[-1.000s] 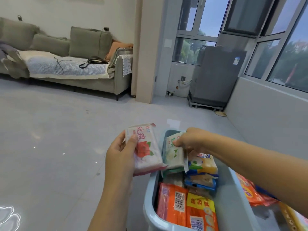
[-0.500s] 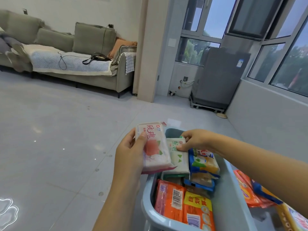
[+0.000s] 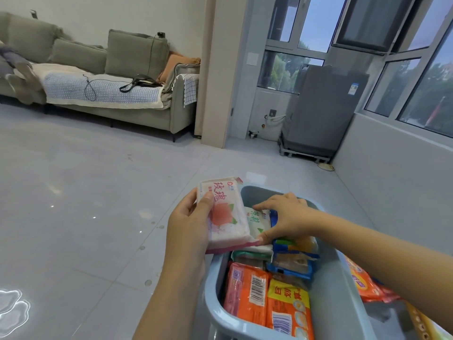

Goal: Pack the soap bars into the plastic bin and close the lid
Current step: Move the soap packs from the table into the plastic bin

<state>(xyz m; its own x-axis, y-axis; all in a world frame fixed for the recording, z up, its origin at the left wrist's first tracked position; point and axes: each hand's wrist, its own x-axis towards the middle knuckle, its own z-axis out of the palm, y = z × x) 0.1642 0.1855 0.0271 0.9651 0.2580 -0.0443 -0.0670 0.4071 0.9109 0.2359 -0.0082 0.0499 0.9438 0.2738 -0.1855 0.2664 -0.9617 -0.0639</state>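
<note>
R hand (image 3: pixel 285 218) now presses green-white soap (image 3: pixel 257 223) into bin (image 3: pixel 335 303); L hand (image 3: pixel 190 223) grips rose-print bar (image 3: pixel 224 213).

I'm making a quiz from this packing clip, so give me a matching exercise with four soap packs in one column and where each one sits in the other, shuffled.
Column one:
1. pink rose pack
2. white and green pack
3. orange pack with barcode
4. yellow and orange pack

Column two:
A. under the right hand, in the bin
B. near end of the bin, right side
C. held in the left hand over the bin's left rim
D. near end of the bin, left side

Pairs: 1-C, 2-A, 3-D, 4-B
</note>
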